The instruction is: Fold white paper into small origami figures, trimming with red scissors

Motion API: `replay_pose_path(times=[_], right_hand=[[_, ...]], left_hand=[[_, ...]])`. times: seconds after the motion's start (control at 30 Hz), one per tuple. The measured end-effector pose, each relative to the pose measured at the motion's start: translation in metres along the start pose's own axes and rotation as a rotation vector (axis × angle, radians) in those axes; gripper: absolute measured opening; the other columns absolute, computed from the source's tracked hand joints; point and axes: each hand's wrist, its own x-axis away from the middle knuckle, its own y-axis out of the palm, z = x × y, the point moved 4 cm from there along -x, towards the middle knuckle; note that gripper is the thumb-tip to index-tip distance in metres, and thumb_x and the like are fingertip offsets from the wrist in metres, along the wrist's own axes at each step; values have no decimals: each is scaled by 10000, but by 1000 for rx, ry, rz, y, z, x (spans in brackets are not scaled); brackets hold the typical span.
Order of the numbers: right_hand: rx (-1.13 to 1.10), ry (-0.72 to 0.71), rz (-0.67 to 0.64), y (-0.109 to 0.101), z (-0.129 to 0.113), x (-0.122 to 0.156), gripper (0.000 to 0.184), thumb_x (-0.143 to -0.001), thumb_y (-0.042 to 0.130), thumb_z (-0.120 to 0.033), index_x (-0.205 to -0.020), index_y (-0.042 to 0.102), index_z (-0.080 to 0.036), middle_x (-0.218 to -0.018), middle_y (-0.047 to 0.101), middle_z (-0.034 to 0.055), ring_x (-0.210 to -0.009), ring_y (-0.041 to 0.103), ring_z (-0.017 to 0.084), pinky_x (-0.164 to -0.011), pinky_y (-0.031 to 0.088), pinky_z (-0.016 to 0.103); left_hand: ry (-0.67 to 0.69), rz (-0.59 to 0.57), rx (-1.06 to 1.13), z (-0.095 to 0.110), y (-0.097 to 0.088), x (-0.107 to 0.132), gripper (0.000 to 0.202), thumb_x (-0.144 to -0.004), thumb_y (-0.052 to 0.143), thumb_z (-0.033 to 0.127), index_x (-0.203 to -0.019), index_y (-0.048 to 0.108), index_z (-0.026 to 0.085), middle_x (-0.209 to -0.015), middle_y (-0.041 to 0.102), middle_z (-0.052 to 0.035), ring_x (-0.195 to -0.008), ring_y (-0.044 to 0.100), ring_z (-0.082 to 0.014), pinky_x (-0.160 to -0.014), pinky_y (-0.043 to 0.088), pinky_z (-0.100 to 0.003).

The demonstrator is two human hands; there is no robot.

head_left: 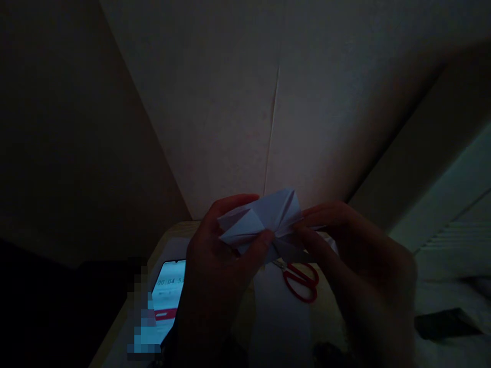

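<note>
In dim light I hold a folded white paper shape [264, 217] up in front of me with both hands. My left hand [217, 260] grips its left side, thumb pressed on the front and fingers curled behind. My right hand [353, 250] pinches the paper's right edge between thumb and fingertips. The paper has several creases and pointed flaps.
Below the hands, red-handled scissors [301, 281] lie on a small light table [169, 235] beside a white sheet [280, 312]. A lit phone [169, 296] showing a timer lies at the table's left. A dark flat object [447, 322] lies at the right. Walls stand close behind.
</note>
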Motion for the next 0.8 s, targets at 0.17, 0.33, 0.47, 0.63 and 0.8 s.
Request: replay_pose_path(times=[0.17,0.33,0.47,0.63,0.8], right_hand=[[7,25,64,-1,2,3,65,-840,705,-216,-806,693,-271,-753,701,-14,-664,660,164,-458,482,220],[-3,18,15,-2,2,2,106,-860,674,-178,-814,670,-274,-763,679,-44,-682,646,136,-566,503,234],[-7,-38,-20,-2,0,-1,125,-862,669,-152,-825,667,-272,-782,675,-54,-711,639,129,-614,491,243],[-5,-34,0,-2,0,-1,125,-870,662,-152,-837,673,-272,-782,681,-50,-700,639,132,-604,489,246],[4,-68,-22,-3,0,-2,106,-894,641,-172,-872,660,-274,-797,679,-48,-715,637,130,-619,485,248]], left_hand=[[-7,1,10,0,0,4,324,-649,794,66,-865,711,293,-716,743,99,-633,695,-82,-554,534,-106],[77,-26,-40,-3,-2,0,349,-644,793,83,-910,715,296,-751,755,75,-628,715,-127,-509,566,-152],[90,-23,-64,-1,-4,0,352,-647,794,109,-938,718,293,-757,749,75,-619,707,-119,-513,573,-152],[81,-55,-31,1,-2,4,418,-634,764,56,-966,710,304,-849,746,87,-699,716,-87,-587,579,-116],[48,-65,22,-1,0,4,417,-641,761,27,-951,714,302,-814,749,89,-694,727,-82,-601,574,-104]])
